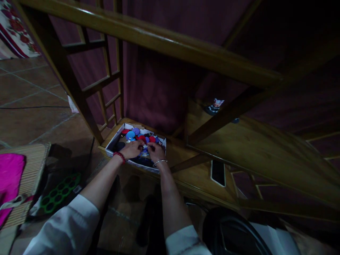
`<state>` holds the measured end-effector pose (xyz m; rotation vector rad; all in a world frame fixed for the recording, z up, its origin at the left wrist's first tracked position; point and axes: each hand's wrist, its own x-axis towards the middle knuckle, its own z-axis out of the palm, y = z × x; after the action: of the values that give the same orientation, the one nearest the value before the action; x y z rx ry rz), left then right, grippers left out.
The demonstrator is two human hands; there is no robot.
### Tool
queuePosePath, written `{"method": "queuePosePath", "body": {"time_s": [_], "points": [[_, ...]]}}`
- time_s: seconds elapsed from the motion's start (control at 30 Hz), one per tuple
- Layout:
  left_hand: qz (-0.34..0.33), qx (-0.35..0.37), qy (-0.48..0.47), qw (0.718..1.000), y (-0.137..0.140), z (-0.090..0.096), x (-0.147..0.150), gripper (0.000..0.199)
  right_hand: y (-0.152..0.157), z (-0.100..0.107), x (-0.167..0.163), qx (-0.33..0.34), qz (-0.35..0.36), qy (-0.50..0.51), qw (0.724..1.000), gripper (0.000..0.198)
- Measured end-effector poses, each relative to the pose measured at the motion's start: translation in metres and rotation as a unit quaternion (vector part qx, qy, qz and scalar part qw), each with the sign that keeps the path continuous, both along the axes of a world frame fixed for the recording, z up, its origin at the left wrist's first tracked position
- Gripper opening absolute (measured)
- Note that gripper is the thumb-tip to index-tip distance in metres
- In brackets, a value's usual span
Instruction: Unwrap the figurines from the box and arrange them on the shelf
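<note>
A white-walled box (129,126) of red, blue and purple discs (130,135) sits at the shelf's (180,153) left end. Left hand (132,149) and right hand (156,151) dip inside, fingers bent; their grip I cannot tell.

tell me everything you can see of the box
The box is shallow, rectangular and open-topped, with white, cardboard-looking walls. It rests on the shelf, near the shelf's left end, holding red, blue and purple round pieces. The left hand and right hand reach in over its near side; whether either touches its walls is unclear.
</note>
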<state>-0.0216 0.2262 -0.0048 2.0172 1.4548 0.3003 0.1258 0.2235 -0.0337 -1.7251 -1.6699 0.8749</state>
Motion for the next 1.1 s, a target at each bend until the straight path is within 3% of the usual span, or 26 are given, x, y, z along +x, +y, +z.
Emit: {"method": "queuePosePath", "body": {"time_s": [0.23, 0.53, 0.83, 1.1], "points": [[-0.072, -0.048, 0.042, 0.995, -0.006, 0.004, 0.006, 0.03, -0.005, 0.004, 0.0, -0.03, 0.013, -0.03, 0.999, 0.024], [-0.124, -0.07, 0.047, 0.989, -0.01, 0.004, 0.019, 0.034, -0.006, 0.004, 0.006, 0.003, 0.027, -0.098, 0.995, 0.029], [-0.091, -0.043, 0.049, 0.994, -0.008, 0.004, 0.018, 0.026, -0.005, 0.011, 0.009, -0.015, 0.061, -0.16, 0.985, 0.032], [-0.081, -0.047, 0.056, 0.994, -0.005, 0.002, 0.011, 0.027, -0.011, 0.016, 0.005, -0.064, 0.146, -0.236, 0.958, 0.031]]}}
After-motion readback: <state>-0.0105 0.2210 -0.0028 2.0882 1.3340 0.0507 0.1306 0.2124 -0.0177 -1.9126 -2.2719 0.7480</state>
